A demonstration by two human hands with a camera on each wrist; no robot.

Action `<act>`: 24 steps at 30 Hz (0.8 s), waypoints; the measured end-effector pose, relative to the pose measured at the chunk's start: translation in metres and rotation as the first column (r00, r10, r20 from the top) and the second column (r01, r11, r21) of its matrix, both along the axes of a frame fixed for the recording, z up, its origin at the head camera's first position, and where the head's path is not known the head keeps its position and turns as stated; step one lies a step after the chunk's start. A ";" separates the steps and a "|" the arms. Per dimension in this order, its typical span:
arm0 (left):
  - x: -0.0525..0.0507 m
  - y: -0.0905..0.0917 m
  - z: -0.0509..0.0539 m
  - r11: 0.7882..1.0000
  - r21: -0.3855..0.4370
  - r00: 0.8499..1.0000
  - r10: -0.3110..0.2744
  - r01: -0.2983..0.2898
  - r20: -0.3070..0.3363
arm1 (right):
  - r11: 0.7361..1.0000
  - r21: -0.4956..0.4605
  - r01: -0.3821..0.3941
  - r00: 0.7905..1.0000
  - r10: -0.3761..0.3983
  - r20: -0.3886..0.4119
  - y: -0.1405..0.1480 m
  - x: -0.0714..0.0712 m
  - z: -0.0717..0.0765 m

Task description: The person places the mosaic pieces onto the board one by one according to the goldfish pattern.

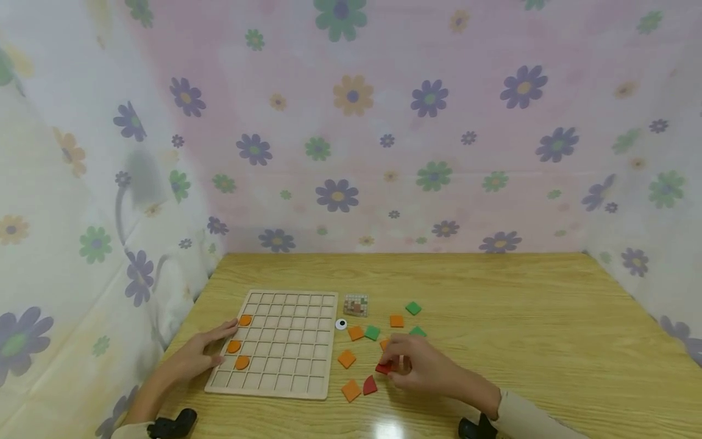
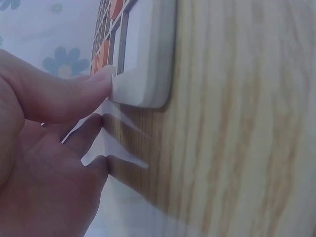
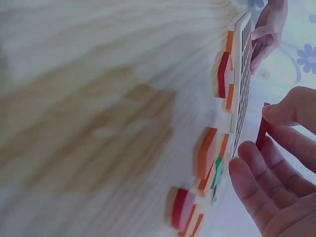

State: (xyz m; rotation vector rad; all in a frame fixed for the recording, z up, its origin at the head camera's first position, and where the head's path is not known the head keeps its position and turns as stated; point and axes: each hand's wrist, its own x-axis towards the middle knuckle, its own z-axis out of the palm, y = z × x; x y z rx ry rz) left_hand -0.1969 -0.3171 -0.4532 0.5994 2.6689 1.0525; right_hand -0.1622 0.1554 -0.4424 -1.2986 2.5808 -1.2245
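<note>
A wooden grid board [image 1: 269, 395] lies at the left of the table, with orange rounded pieces [image 1: 242, 363] in its left columns. Along its left edge rests my left hand [image 1: 192, 356], thumb touching the frame and fingers spread, as the left wrist view also shows. Right of the board, my right hand [image 1: 419, 364] pinches a thin red piece [image 3: 262, 129] between thumb and fingers. In the right wrist view this piece appears edge-on, above the other tiles. Just left of the right hand lies a red quarter-round piece [image 1: 370, 385].
Orange square tiles [image 1: 347, 359] and green tiles [image 1: 372, 333] lie scattered right of the board. A small pattern card [image 1: 356, 305] and a white googly-eye disc [image 1: 341, 324] sit beside the board's upper right. Flowered cloth [image 1: 384, 122] surrounds the table's back and sides.
</note>
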 end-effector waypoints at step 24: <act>0.000 -0.003 -0.001 0.998 0.051 0.999 -0.039 0.040 -0.014 | 0.999 0.050 -0.008 0.999 0.006 0.035 -0.075 -0.046 0.017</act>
